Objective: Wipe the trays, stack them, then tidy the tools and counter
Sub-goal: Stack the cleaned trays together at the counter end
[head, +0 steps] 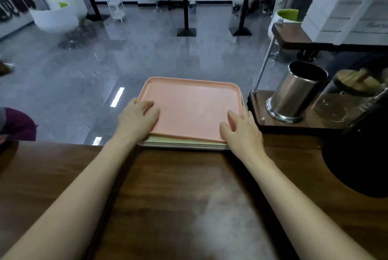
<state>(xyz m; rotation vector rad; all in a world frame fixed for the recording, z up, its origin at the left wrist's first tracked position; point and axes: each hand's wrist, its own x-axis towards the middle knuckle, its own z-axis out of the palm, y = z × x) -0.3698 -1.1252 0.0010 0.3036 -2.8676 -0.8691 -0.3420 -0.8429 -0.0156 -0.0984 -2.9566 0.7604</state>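
Observation:
A pink tray point(193, 104) lies on top of a stack of pale green and cream trays point(182, 143) at the far edge of the wooden counter point(168, 196); the stack overhangs that edge. My left hand point(137, 118) grips the pink tray's left rim, thumb on its surface. My right hand point(243, 128) rests at the tray's near right corner, thumb and forefinger on the rim. Whether the fingers curl under the stack is hidden.
A steel cylinder container point(294, 92) and a glass jar with a wooden lid point(346, 96) stand on a raised wooden stand at right. A black rounded object point(361, 154) sits at the right edge. A purple cloth point(19, 125) lies at far left.

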